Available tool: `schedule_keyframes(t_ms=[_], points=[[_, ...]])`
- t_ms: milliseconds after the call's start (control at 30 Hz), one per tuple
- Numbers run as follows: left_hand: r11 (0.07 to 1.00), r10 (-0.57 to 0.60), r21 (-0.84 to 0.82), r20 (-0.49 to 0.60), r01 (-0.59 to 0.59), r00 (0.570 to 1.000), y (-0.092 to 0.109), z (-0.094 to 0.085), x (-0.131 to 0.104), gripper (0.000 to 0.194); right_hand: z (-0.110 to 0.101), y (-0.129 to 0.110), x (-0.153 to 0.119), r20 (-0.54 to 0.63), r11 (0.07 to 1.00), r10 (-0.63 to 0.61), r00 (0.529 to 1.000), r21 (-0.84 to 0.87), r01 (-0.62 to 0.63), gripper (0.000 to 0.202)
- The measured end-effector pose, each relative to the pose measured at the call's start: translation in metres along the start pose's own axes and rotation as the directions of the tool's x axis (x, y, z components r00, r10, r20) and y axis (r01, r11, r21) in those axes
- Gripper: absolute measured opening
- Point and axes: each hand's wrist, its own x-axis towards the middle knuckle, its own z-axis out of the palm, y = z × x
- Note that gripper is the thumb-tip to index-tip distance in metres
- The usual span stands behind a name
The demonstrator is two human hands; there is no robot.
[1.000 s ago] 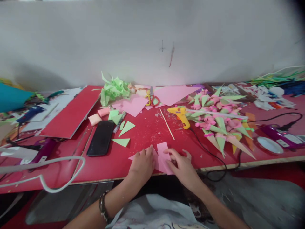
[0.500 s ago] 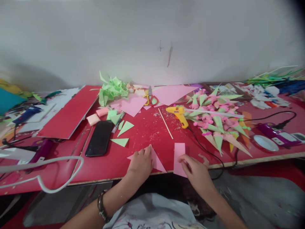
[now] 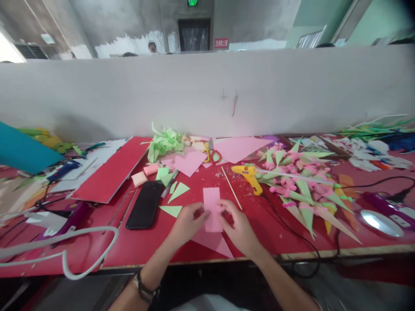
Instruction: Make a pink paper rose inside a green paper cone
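Note:
Between my two hands stands a pink paper rectangle, held by its side edges. My left hand pinches its left edge, and my right hand grips the right one. Beneath, a pink paper triangle lies on the red table near the front edge. Green paper triangles are to the left of my hands, beside a black phone. A thin wooden stick lies just beyond my right hand. Farther right rests a yellow glue gun with a clear glue stick in it.
Scissors lie on pink sheets at the back. Finished-looking pink and green paper cones are piled at right. A black cord trails off the front edge. A red board and white cable occupy the left.
My right hand has brought the pink rectangle left, over the triangle. My left hand has let go of the triangle and taken the rectangle's edge. The camera has tilted up.

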Motion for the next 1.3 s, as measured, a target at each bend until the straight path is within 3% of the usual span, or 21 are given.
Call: schedule_keyframes(t_ms=[100,267,433,567,800,867,933,1033,1100,1133,1167,1233,1300], points=[[0.991,-0.086,0.089,-0.133,0.098,0.987,-0.02,-0.03,0.026,0.028,0.01,-0.002,-0.002,0.02,0.991,-0.007,1.0,-0.135,0.01,0.039],[0.956,-0.182,0.186,-0.226,0.226,0.957,-0.054,-0.082,0.091,0.023,0.022,-0.006,-0.018,0.198,0.931,0.056,0.979,-0.365,0.021,0.065],[0.899,-0.262,0.275,-0.283,0.34,0.922,-0.079,-0.094,0.131,0.025,0.025,-0.004,-0.023,0.239,0.942,0.137,0.961,-0.331,-0.052,0.07],[0.842,-0.319,0.325,-0.345,0.431,0.883,-0.091,-0.098,0.138,0.027,0.023,0.001,-0.022,0.25,0.959,0.154,0.956,-0.27,-0.084,0.074],[0.753,-0.357,0.363,-0.476,0.549,0.804,-0.093,-0.123,0.127,0.024,0.026,0.005,-0.022,0.266,0.988,0.104,0.958,-0.14,-0.068,0.068],[0.754,-0.315,0.376,-0.512,0.539,0.799,-0.086,-0.125,0.122,0.035,0.025,0.007,-0.02,0.233,0.992,0.096,0.968,-0.102,-0.074,0.066],[0.781,-0.231,0.413,-0.506,0.468,0.831,-0.072,-0.12,0.116,0.047,0.021,0.009,-0.016,0.201,0.989,0.118,0.973,-0.108,-0.098,0.058],[0.837,-0.065,0.488,-0.357,0.245,0.932,-0.04,-0.103,0.095,0.044,0.011,0.01,-0.007,0.142,0.979,0.132,0.981,-0.173,-0.107,0.033],[0.86,0.057,0.509,-0.146,0.026,0.988,-0.016,-0.086,0.069,0.035,0.004,0.01,-0.001,0.148,0.984,0.089,0.985,-0.165,-0.064,0.023],[0.841,0.2,0.498,0.073,-0.21,0.977,-0.005,-0.077,0.054,0.037,0.0,0.009,0.003,0.169,0.988,0.068,0.983,-0.146,-0.043,0.023],[0.808,0.291,0.452,0.251,-0.377,0.923,0.003,-0.068,0.038,0.043,-0.002,0.009,0.006,0.193,0.992,0.049,0.98,-0.127,-0.024,0.024],[0.761,0.348,0.391,0.427,-0.517,0.835,0.011,-0.051,0.009,0.055,-0.006,0.009,0.011,0.216,0.994,0.024,0.976,-0.106,-0.001,0.026],[0.733,0.328,0.395,0.506,-0.553,0.797,0.009,-0.039,-0.012,0.064,-0.008,0.009,0.014,0.232,0.995,-0.012,0.973,-0.094,0.034,0.029]])
